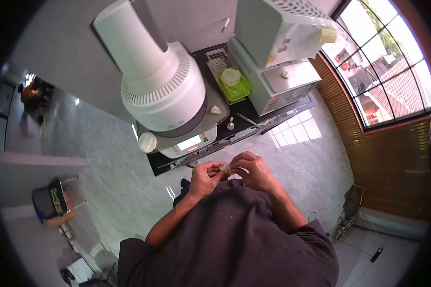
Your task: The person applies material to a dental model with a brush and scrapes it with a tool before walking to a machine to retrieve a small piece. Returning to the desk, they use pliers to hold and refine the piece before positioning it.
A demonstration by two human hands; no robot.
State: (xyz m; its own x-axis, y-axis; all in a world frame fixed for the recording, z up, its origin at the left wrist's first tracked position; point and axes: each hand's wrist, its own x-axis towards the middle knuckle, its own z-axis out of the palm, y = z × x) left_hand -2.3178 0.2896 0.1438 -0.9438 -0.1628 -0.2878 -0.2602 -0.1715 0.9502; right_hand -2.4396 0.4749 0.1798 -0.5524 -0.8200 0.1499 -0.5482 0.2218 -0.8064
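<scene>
In front of my dark shirt, both hands meet at a small whitish piece (226, 168), too small and too covered by fingers to name. My left hand (205, 180) pinches it from the left. From the right, my right hand (255, 171) closes its fingertips on it. Beyond my hands stands a large white machine (163, 95) with a tall head and a lit display (189, 143). On its grey side plate lies a small white lump (215, 110). A round white pad (147, 142) sits at its near left corner. Close by is a small bottle (231, 124).
A green tray (234, 88) holding a white round container (231, 77) stands between the machine and stacked grey boxy units (275, 71). The black bench edge (215, 149) runs ahead of me. Cables (342, 228) lie at the right wall, and a stool-like item (55, 203) is on the left.
</scene>
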